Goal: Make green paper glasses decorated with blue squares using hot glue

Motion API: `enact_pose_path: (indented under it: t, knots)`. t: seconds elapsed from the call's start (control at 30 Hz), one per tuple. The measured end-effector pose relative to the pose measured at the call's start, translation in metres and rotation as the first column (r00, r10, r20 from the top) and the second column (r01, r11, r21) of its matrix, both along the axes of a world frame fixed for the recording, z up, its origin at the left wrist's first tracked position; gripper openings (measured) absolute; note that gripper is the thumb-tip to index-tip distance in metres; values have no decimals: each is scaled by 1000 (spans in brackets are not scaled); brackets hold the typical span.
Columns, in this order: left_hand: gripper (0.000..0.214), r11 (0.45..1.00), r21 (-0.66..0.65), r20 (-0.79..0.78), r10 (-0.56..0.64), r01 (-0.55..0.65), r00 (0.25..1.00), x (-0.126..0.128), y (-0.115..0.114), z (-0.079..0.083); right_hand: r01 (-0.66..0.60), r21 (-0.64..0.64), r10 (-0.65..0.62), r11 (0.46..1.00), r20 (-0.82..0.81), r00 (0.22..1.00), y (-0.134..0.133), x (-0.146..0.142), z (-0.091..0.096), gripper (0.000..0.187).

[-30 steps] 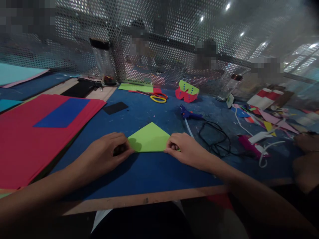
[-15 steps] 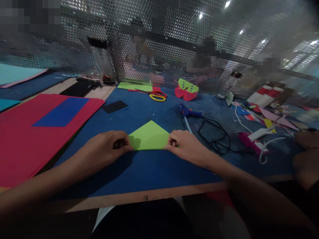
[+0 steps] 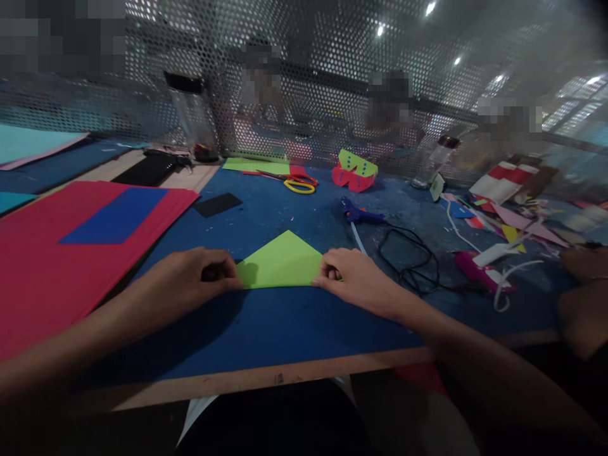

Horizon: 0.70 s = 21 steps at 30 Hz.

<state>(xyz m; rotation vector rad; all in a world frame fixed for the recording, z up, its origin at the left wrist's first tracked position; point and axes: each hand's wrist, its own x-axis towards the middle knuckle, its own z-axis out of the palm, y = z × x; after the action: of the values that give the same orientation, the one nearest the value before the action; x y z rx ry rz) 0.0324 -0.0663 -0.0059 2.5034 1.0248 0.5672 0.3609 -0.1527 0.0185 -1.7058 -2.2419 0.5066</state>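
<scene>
A lime-green sheet of paper (image 3: 282, 263), folded into a triangle, lies on the blue tabletop with its point away from me and its straight folded edge toward me. My left hand (image 3: 206, 272) pinches the left corner between thumb and curled fingers. At the opposite corner my right hand (image 3: 349, 275) is closed in a similar pinch, thumb along the folded edge. Both corners are partly hidden by my fingers.
Red sheets (image 3: 95, 266) with a blue strip (image 3: 118, 215) lie left. Beyond are a black rectangle (image 3: 217, 204), scissors (image 3: 299, 184), a green-and-red paper piece (image 3: 354, 172) and a blue glue gun (image 3: 361, 213) with a coiled cord. Another person's hands (image 3: 584, 304) rest far right.
My left hand has slid a little to the left along the folded edge, baring more of the green paper. My right hand stays in place.
</scene>
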Motion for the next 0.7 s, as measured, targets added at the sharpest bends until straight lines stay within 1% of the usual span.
enact_pose_path:
  t: [0.07, 0.1, 0.27, 0.4, 0.53, 0.7]
  knots:
    - [19, 994, -92, -68, 49, -56, 996, -3, 0, 3, -1, -3, 1, 1000, -8, 1000, 0, 0, 0, 25]
    - [18, 991, -114, -88, 65, -75, 994, -4, 0, 3, -2, -2, 2, 1000, -10, 1000, 0, 0, 0, 25]
    - [17, 992, -105, -89, 53, -63, 995, -6, 2, 3, -11, 6, 11, 1000, 10, 1000, 1, 1, -1, 25]
    - [25, 985, -136, -133, 91, -109, 987, -9, 4, 3, -6, 8, 6, 1000, 19, 1000, 1, 1, -1, 23]
    - [35, 968, -198, -167, 123, -155, 978, -12, 8, 4, -5, 6, 5, 1000, 17, 1000, 1, 1, -1, 23]
    - [33, 945, -253, -197, 158, -206, 968, -13, 9, 7, -4, 4, 4, 1000, 1, 1000, 1, 1, -2, 23]
